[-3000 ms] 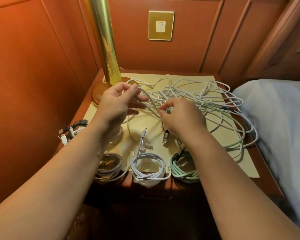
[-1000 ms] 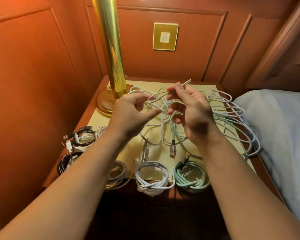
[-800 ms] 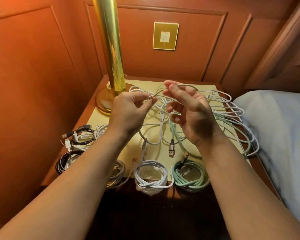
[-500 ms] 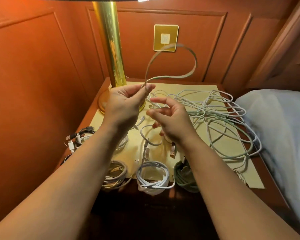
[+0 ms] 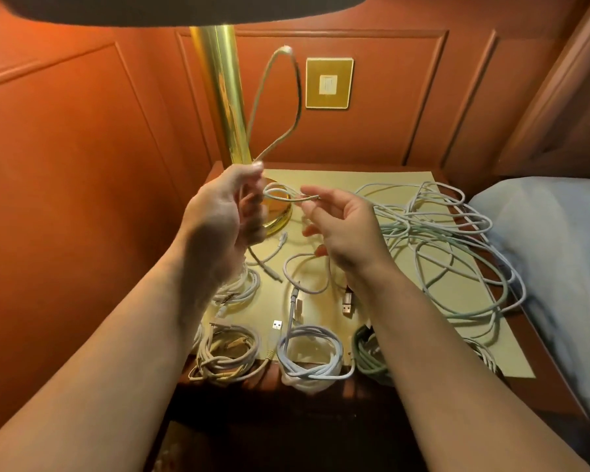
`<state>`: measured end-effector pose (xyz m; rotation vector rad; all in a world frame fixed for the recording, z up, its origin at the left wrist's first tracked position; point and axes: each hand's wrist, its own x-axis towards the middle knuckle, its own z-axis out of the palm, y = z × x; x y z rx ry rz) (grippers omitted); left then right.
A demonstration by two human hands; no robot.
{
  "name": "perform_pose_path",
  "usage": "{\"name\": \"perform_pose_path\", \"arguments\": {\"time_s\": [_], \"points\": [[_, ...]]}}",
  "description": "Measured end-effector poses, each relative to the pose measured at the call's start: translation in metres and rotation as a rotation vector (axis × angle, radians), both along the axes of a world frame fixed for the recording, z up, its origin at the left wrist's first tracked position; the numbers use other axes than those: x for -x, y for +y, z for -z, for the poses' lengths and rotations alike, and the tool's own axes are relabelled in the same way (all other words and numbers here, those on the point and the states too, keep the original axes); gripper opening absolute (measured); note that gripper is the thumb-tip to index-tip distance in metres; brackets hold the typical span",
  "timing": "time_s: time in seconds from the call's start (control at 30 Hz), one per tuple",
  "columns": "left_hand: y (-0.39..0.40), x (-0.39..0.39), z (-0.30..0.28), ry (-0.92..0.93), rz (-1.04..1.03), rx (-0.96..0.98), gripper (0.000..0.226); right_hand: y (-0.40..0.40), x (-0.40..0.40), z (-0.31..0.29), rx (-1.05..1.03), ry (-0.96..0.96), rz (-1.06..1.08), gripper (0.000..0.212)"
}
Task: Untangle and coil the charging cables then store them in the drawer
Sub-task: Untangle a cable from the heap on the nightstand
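Two hands worked above the wooden nightstand (image 5: 542, 393). Your left hand (image 5: 223, 216) pinched a thin white charging cable (image 5: 273, 97), its loop rising toward 12 o'clock. Your right hand (image 5: 338, 229), half open, gripped the same cable between thumb and forefinger. At 3 o'clock lay the tangled pale cables (image 5: 450, 240); at 6 o'clock, a coiled white cable (image 5: 309, 356).

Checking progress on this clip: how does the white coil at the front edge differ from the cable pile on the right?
The white coil is wound into a tight ring; the cable pile sprawls in loose, crossing loops. The coil is compact, the pile spreads wide. Both lie on the yellow mat, untouched by either hand.
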<state>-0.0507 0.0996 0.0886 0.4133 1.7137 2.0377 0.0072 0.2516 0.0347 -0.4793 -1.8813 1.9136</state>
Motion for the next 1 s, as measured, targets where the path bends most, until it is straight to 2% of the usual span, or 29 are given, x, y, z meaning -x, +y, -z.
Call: {"name": "perform_pose_path", "arguments": {"time_s": [0.1,0.23,0.33,0.5,0.7,0.8,0.87,0.9,1.0], "points": [[0.001,0.001,0.006,0.106,-0.065,0.133,0.059,-0.003,-0.004,-0.002,-0.108,0.117,0.020,0.020],[0.000,0.001,0.008,0.218,-0.080,0.191,0.042,-0.002,-0.006,0.004,-0.267,0.194,0.078,0.025],[0.002,-0.002,0.007,0.252,-0.068,0.222,0.044,0.000,-0.004,0.011,-0.460,0.194,0.072,0.025],[0.000,0.001,0.007,0.318,-0.179,0.119,0.021,-0.002,-0.005,0.010,-0.701,0.203,0.148,0.026],[-0.001,0.000,0.015,0.458,-0.088,0.234,0.015,-0.009,-0.005,0.010,-0.938,0.196,0.153,0.022],[-0.001,0.000,0.013,0.400,-0.048,0.159,0.018,-0.009,-0.005,0.006,-0.847,0.125,0.154,0.020],[-0.002,-0.003,0.007,0.309,-0.003,0.096,0.029,-0.007,-0.005,0.005,-0.827,0.047,0.164,0.021],[-0.004,-0.003,0.005,0.265,0.018,0.063,0.032,-0.005,-0.005,0.006,-0.833,-0.013,0.158,0.021],[-0.014,0.000,-0.003,0.126,0.116,-0.185,0.018,0.009,-0.006,0.013,-0.817,-0.331,0.111,0.019]]}}
